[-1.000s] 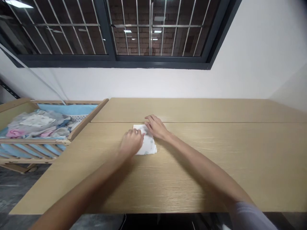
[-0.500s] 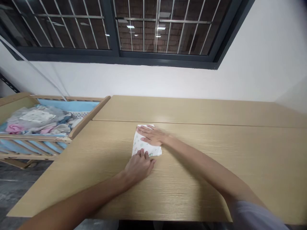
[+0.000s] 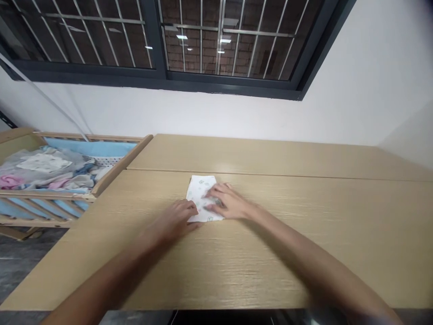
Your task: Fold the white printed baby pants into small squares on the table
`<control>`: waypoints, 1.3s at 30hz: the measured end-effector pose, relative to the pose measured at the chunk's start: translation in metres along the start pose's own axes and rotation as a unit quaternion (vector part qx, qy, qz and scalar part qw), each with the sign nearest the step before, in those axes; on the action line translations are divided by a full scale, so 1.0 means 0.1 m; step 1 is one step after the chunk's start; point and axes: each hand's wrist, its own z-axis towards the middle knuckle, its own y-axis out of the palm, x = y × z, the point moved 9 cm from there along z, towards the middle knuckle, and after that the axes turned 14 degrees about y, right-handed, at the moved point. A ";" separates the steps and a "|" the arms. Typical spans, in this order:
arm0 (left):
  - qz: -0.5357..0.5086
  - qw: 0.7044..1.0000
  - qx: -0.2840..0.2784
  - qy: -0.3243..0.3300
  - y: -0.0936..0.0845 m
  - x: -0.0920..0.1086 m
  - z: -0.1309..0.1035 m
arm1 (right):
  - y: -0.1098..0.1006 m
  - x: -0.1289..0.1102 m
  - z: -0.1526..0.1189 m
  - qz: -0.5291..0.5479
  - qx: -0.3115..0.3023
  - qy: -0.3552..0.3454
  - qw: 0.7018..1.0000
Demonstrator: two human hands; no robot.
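A small folded white cloth (image 3: 199, 192) with a faint printed pattern lies flat on the wooden table (image 3: 270, 253). At its lower left edge is my left hand (image 3: 177, 216), fingers bent and thumb held apart, touching the cloth's border. My right hand (image 3: 232, 203) rests over the right side of the cloth, its fingers spread and slightly curved. Part of the cloth's right edge is hidden under those fingers. Both hands are a little blurred, and neither grips the cloth.
To the left stands a wooden crib (image 3: 118, 167) with blue lining. Inside it lie heaped clothes (image 3: 57, 180) and a clear plastic bag (image 3: 76, 158). A barred window (image 3: 162, 76) is set in the white wall behind the table. A seam runs across the tabletop.
My right hand has slid from the cloth's upper part down to its right side. My left hand has shifted from the bottom edge to the lower left edge.
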 end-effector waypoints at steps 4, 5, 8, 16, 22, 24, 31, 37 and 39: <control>-0.040 0.999 -0.034 -0.016 -0.02 -0.14 -0.02 | 0.12 -0.01 -0.42 -0.028 -0.002 -0.002 1.000; -0.038 0.998 -0.041 -0.014 -0.02 -0.14 -0.01 | 0.14 -0.01 -0.48 -0.036 0.016 0.000 0.999; -0.015 0.998 -0.068 -0.004 0.00 -0.07 0.04 | 0.16 -0.03 -0.53 -0.049 0.053 0.006 0.997; -0.075 0.990 0.045 -0.107 -0.18 -0.14 0.04 | -0.06 0.05 -0.29 0.087 -0.013 0.115 0.989; -0.017 0.973 0.143 -0.182 -0.31 -0.52 0.14 | -0.08 0.48 0.20 0.159 0.027 0.218 0.963; 0.018 0.971 0.126 -0.202 -0.24 -0.69 0.21 | -0.05 0.60 0.36 0.145 0.067 0.237 0.958; 0.069 0.963 0.110 -0.237 -0.05 -0.95 0.32 | 0.13 0.75 0.53 0.078 0.119 0.256 0.956; 0.087 0.977 0.123 -0.150 0.02 -0.51 0.41 | 0.05 0.23 0.38 -0.019 0.145 0.085 0.986; 0.073 0.986 0.083 -0.121 0.21 -0.42 0.44 | 0.22 0.11 0.34 -0.049 0.073 0.026 0.996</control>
